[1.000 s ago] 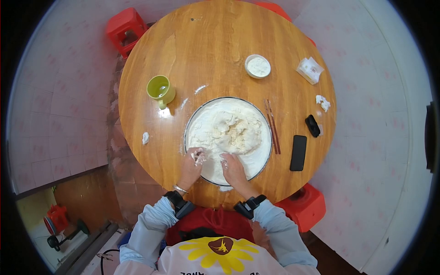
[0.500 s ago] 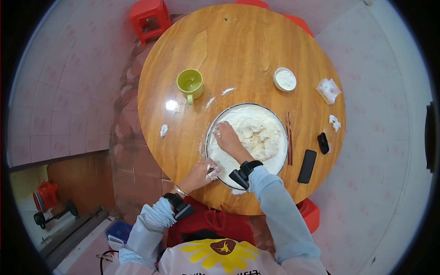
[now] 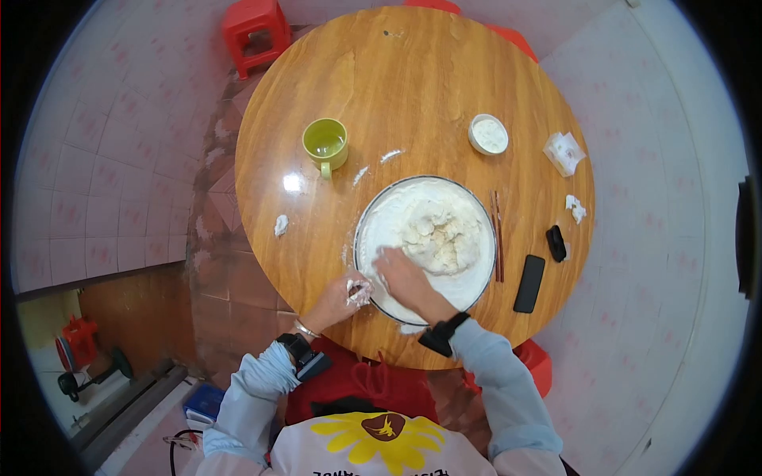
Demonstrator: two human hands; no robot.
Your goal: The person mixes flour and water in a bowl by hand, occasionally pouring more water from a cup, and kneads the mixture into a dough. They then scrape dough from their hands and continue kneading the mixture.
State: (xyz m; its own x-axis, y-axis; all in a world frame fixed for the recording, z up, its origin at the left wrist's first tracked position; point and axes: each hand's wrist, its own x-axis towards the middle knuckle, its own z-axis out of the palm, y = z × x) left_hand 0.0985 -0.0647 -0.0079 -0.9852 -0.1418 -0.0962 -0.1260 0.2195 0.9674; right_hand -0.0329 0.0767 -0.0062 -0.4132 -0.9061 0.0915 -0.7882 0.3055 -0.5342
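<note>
— What takes up most of the view?
— A round wooden bench (image 3: 413,87). On its near side sits a wide metal basin (image 3: 468,293), white inside with flour.
— Where is the dough?
— The shaggy dough (image 3: 440,234) lies heaped in the middle of the basin, towards its far side.
— And the hands?
— The right hand (image 3: 405,276) lies inside the basin on the flour, fingers spread wide, just beside the dough's near edge. The left hand (image 3: 343,296) is at the basin's near-left rim, its fingers curled and caked white; whether they grip the rim cannot be told.
— Anything smaller?
— A black phone (image 3: 529,283) lies right of the basin, chopsticks (image 3: 497,236) between them. A green mug (image 3: 325,143) stands far left and a small white bowl (image 3: 488,133) far right.
</note>
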